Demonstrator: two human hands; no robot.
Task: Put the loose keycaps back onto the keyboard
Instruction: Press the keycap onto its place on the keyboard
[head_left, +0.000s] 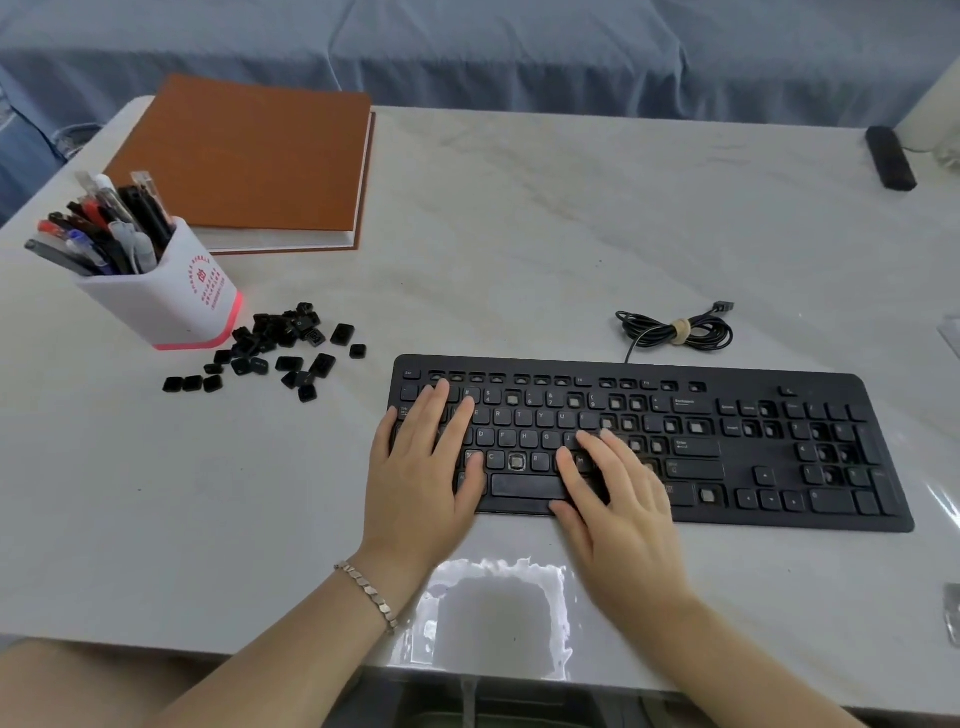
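Keycaps (270, 353) lie in a loose heap on the desk (519, 234), left of the keyboard (779, 457). Both hands rest spread and flat on its keys, holding nothing; the left hand (421, 467) is nearer the heap than the right hand (618, 499).

Office desk — pen holder (171, 306), binder (249, 156), keyboard (779, 467)

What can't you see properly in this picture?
Head view:
Keyboard keys beneath the left hand and right hand: covered by them.
Letters on the loose keycaps: too small, blurred.
Red print on the pen cup: too small to read.
Shiny thing at the right edge: cut off by the frame.
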